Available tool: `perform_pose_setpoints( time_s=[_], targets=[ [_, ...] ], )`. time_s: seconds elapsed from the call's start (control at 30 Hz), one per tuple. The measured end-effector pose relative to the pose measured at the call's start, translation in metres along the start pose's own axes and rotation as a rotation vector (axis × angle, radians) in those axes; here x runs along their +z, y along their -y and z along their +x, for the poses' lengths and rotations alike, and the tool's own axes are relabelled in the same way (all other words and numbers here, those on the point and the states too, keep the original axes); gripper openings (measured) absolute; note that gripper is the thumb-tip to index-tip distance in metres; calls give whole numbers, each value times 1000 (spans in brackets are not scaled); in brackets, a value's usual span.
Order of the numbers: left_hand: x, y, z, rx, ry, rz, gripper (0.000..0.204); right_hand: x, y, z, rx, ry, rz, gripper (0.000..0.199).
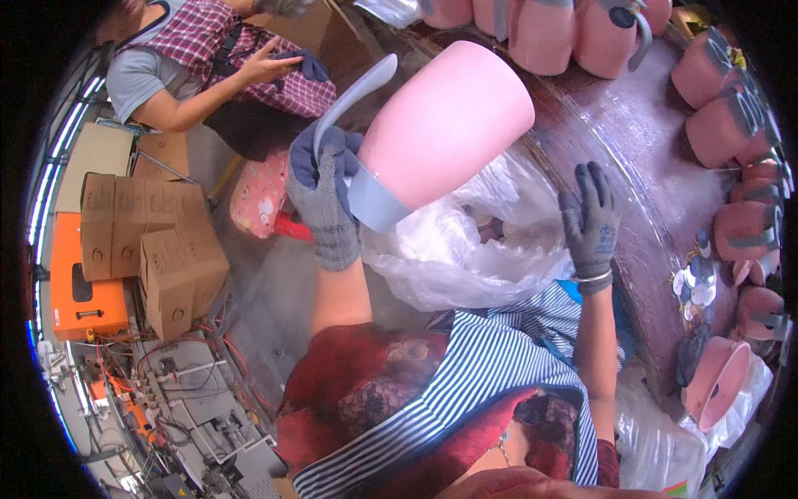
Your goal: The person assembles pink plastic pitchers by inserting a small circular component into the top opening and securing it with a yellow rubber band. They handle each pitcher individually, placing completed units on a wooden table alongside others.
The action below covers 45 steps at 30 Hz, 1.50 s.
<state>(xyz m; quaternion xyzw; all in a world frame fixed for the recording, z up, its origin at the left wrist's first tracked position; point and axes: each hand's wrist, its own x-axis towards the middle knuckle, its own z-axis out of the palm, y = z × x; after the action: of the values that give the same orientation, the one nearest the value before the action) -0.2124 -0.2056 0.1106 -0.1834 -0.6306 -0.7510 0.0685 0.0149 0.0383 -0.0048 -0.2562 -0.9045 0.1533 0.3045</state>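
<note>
My left hand (pixel 326 187), in a grey glove with dark blue fingers, grips a pink jug (pixel 453 125) by its pale grey-blue handle and collar. The jug is tilted, its pink base toward the upper right and the grey-blue collar at the lower left. My gloved right hand (pixel 592 218) has its fingers stretched out and holds nothing. It is at the edge of the dark table (pixel 615 141); whether it touches the surface I cannot tell. Between my hands, below the jug, lies a crumpled clear plastic bag (pixel 465 249) with small discs inside.
Several pink jugs (pixel 540 37) with grey handles line the table's far and right edges. Loose round discs (pixel 694 283) lie at the right, near a pink ring-shaped part (pixel 719 382). A co-worker (pixel 208 58) sits at the upper left. Cardboard boxes (pixel 183 266) and machinery (pixel 199 399) stand left.
</note>
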Motion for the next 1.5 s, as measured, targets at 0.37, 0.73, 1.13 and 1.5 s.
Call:
perform_pose_setpoints(
  time_s=[0.37, 0.73, 1.13, 1.5],
  targets=[
    [1, 7, 6, -217, 63, -324, 22, -23, 5, -17, -16, 16, 97, 50],
    [15, 47, 6, -1013, 619, -1823, 51, -26, 4, -34, -38, -9, 154, 52],
    [81, 28, -24, -334, 496, -238, 34, -39, -1, -24, 82, -197, 454, 64],
    [91, 52, -63, -363, 513, -361, 41, -78, 16, 40, 431, -281, 784, 28]
  ],
)
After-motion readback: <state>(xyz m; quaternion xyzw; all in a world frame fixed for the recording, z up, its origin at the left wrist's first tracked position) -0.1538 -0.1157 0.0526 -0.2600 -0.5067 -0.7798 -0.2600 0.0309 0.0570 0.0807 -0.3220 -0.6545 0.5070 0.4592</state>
